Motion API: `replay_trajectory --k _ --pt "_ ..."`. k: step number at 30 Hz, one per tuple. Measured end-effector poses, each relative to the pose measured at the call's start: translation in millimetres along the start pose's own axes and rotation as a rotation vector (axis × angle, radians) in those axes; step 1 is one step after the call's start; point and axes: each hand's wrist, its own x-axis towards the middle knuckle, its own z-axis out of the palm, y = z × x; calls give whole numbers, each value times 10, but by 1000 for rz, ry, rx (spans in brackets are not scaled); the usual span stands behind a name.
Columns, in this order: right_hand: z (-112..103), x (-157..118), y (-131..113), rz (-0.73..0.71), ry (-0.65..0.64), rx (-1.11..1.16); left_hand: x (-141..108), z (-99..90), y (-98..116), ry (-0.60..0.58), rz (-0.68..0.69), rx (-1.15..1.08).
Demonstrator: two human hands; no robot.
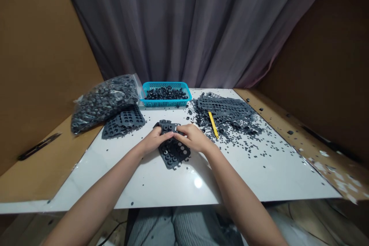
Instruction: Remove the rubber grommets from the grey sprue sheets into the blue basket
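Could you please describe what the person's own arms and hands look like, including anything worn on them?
The left hand and right hand are bare, without gloves. No sleeve, watch or bracelet shows on the left forearm or right forearm, nor any clear marking. Lower down, greyish, crinkled legwear is visible.

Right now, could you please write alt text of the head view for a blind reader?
Two hands hold a dark perforated sheet at a white table. Beyond is a blue basket of black pieces; left, a filled plastic bag; right, more sheets, scattered bits and a yellow tool.
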Motion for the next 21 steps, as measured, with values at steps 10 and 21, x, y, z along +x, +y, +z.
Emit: replay_trajectory --k 10,21 --pt "161 61 48 188 -41 652 22 46 -4 -87 -14 49" --pt "3 108 142 170 355 1508 45 64 99 191 -72 -548"
